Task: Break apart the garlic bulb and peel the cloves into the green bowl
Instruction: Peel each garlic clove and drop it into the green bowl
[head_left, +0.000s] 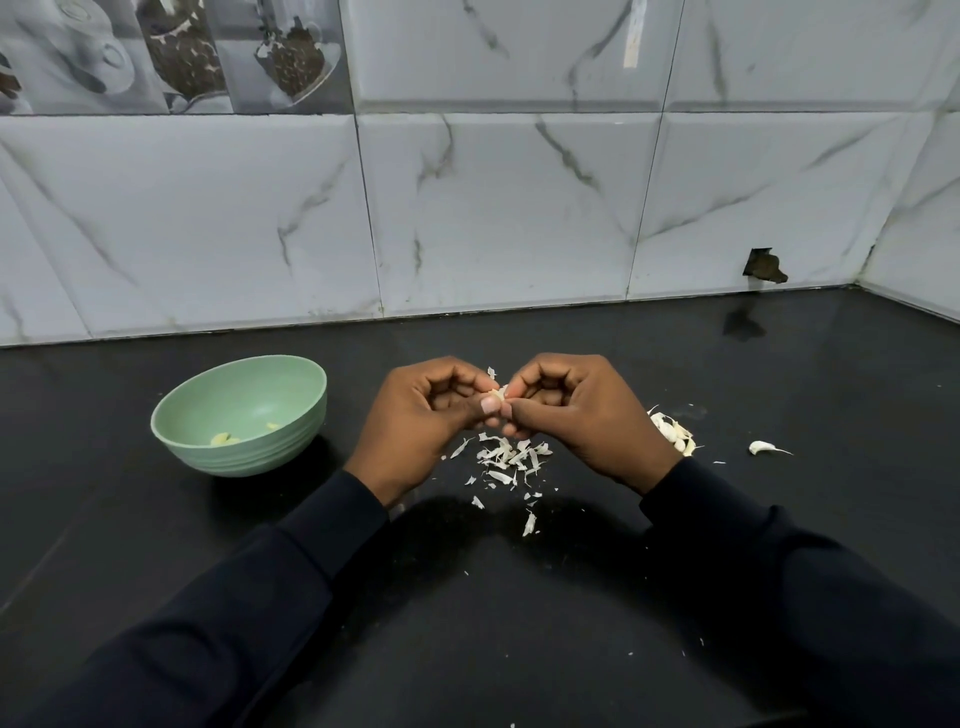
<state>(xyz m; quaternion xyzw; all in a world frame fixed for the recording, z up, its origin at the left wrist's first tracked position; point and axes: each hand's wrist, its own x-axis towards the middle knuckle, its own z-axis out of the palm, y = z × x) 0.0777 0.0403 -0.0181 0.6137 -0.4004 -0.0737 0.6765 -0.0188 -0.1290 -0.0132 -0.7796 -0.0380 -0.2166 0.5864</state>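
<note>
The garlic clove (500, 396) is just above the table (779, 374), pinched between the curled fingers of the left hand (423, 421) and the right hand (587, 415). It is small, so it may slip and fall into the peel scraps (511, 457) below. Some skin could also go with it into the green bowl (249, 457), which stands apart on the left and holds a few peeled cloves (223, 440). Unpeeled cloves (672, 434) lie beside the right hand. No writing or brand can be read.

- Your left hand (426, 418) and right hand (584, 415) hide most of the garlic clove (500, 393).
- Right hand overlaps the garlic bulb (675, 435).
- Green bowl's (249, 460) contents: too small to tell.
</note>
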